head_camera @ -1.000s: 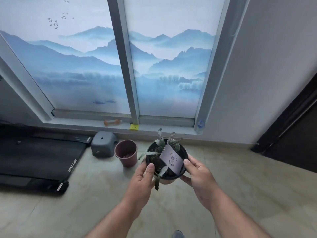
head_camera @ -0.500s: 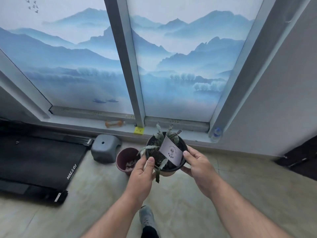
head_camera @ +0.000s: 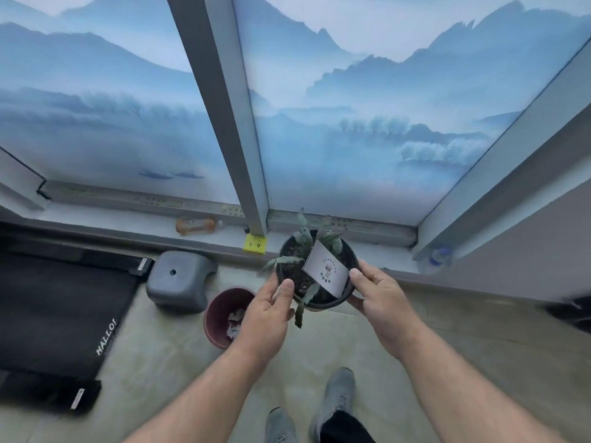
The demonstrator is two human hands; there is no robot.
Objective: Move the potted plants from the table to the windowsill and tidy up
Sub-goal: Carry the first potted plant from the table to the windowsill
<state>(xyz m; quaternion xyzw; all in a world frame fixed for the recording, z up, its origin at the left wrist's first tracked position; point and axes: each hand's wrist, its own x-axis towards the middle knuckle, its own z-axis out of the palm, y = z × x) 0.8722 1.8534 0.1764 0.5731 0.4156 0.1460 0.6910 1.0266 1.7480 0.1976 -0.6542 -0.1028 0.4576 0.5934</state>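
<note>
I carry a small black potted plant [head_camera: 295,273] with grey-green leaves and a white label card [head_camera: 326,271] stuck in the soil. My left hand [head_camera: 268,310] grips the pot's left rim, thumb on the edge. My right hand [head_camera: 380,297] grips the right rim, thumb by the card. The pot hangs in the air just in front of the low windowsill [head_camera: 377,255], near the window's middle post [head_camera: 236,123].
On the floor below stand a maroon empty pot [head_camera: 220,314] with scraps inside and a grey plastic stool [head_camera: 180,281]. A black treadmill [head_camera: 57,311] lies left. An orange bottle [head_camera: 195,224], a yellow tag [head_camera: 255,245] and a clear bottle [head_camera: 439,255] sit on the sill. My shoes [head_camera: 335,401] show below.
I have walked closer to the window; the sill and floor pots now lie nearer and lower in view. Both hands keep the same hold on the pot.
</note>
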